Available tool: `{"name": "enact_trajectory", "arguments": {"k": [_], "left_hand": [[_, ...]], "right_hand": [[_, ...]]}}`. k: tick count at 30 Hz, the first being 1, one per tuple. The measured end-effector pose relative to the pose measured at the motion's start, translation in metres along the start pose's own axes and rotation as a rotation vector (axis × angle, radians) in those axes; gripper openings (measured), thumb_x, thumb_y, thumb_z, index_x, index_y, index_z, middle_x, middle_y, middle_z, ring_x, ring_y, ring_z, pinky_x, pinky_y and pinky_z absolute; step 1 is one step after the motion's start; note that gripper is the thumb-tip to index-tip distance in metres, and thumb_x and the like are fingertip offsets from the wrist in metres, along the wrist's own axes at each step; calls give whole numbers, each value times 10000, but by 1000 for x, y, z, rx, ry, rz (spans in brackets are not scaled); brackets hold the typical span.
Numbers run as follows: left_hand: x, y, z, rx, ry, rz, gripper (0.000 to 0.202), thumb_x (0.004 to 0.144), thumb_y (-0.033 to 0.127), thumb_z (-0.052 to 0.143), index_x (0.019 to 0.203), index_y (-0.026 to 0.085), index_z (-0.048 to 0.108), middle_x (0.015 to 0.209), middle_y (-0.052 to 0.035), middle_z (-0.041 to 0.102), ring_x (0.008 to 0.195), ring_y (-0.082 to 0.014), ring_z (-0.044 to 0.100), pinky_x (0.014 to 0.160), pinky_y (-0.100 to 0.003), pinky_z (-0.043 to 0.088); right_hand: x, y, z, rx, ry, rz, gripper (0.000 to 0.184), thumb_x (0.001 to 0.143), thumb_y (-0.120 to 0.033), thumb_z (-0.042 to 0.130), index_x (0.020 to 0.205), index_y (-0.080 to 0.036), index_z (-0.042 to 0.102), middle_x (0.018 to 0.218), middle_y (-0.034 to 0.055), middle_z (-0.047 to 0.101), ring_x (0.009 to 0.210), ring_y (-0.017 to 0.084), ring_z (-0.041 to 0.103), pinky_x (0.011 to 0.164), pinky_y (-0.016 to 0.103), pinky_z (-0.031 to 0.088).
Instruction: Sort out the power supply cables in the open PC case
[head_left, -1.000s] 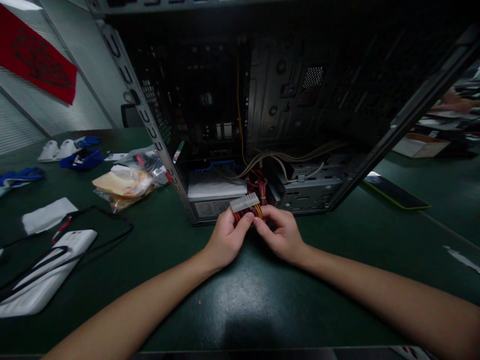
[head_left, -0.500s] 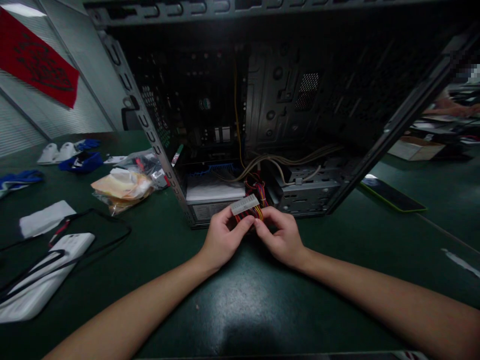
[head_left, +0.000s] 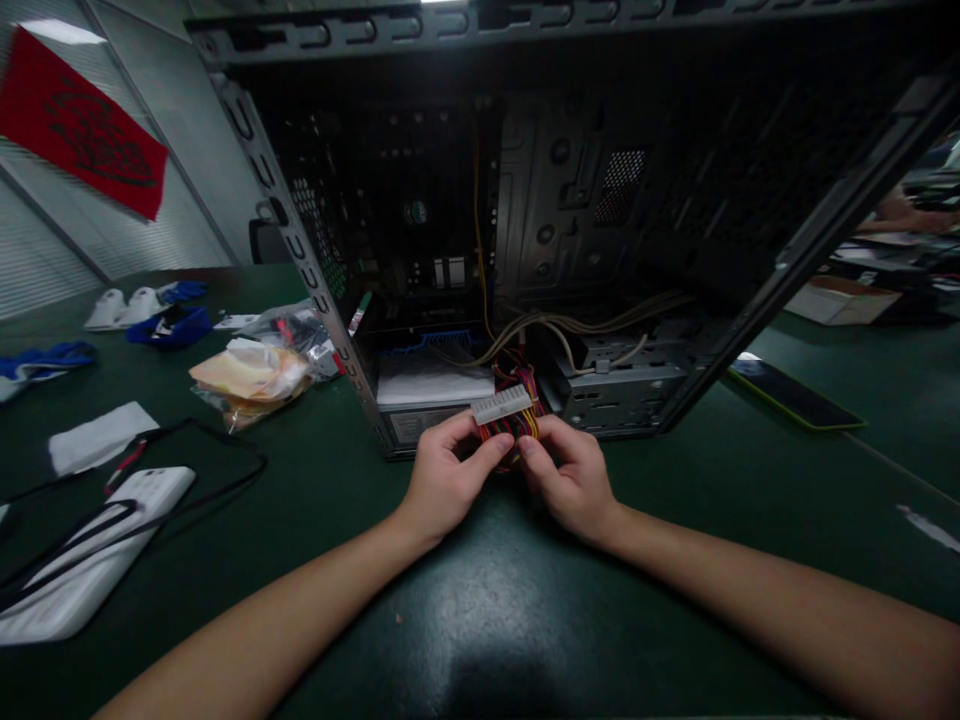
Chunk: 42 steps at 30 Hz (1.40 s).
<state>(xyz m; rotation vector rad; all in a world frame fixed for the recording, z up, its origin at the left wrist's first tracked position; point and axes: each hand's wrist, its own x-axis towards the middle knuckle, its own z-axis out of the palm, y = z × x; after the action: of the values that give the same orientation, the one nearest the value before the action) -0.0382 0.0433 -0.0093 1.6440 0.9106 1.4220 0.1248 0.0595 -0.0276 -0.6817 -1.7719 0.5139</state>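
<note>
Between my hands is a wide white power connector (head_left: pixel 502 404) on a bundle of red, yellow and black wires (head_left: pixel 516 425). My left hand (head_left: pixel 448 478) is closed on the wires just below the connector's left end. Close beside it, my right hand (head_left: pixel 571 475) pinches the same wires at the right. Behind them stands an open computer case (head_left: pixel 289 240), its inside facing me. The wires run back into its lower part, next to a box-shaped power supply (head_left: pixel 420 425) with a white sheet (head_left: pixel 435 382) on top. Beige cables (head_left: pixel 570 322) lie across the case floor.
To the left lie a white power strip (head_left: pixel 97 560) with black leads, a folded white cloth (head_left: pixel 101 437), plastic bags (head_left: pixel 259 370) and blue-white gloves (head_left: pixel 45 365). A dark phone-like slab (head_left: pixel 795 393) and an open box (head_left: pixel 841 298) are at right, with another person's hand (head_left: pixel 911 215) beyond.
The connector has turned so that its row of openings shows more, and it sits slightly further right. Both hands keep their hold on the wires. The whole view has shifted a little.
</note>
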Motion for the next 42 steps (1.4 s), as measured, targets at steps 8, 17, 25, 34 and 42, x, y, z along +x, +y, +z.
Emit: {"name": "enact_trajectory", "arguments": {"k": [8,17,25,34,42], "left_hand": [[3,1,-7,245,-13,262,118,887,172,609,836,135,709,804,-48,670,805,-179,634,765,-279,487],[-2,-2,-2,201,59,119,287,902,278,636,646,152,615,638,-4,601,603,-127,543,596,-240,440],[-6,2,-7,425,6,522,138,917,172,598,838,157,709,805,-68,655,736,-159,615,680,-268,517],[-1,4,-9,443,31,496,237,934,185,581,717,154,670,674,-10,552,618,-118,537,573,-234,445],[-2,2,-9,469,-34,505,272,945,224,572,691,154,637,660,-20,575,604,-124,530,580,-253,437]], "right_hand": [[-3,7,1,-67,-96,-29,165,921,-290,555,786,-198,532,621,-29,531,530,112,503,518,232,400],[-3,0,0,-51,-25,-15,187,939,-242,528,756,-203,519,576,-45,501,489,104,483,482,223,392],[-7,-2,2,-83,-12,-128,70,919,-201,522,887,-202,584,688,1,620,563,135,563,553,243,470],[-9,0,1,-94,-32,-120,82,936,-229,527,955,-203,602,727,21,658,573,152,591,567,262,500],[-9,-1,2,-109,-36,-205,112,949,-247,538,985,-190,627,833,63,712,715,188,676,673,284,543]]}}
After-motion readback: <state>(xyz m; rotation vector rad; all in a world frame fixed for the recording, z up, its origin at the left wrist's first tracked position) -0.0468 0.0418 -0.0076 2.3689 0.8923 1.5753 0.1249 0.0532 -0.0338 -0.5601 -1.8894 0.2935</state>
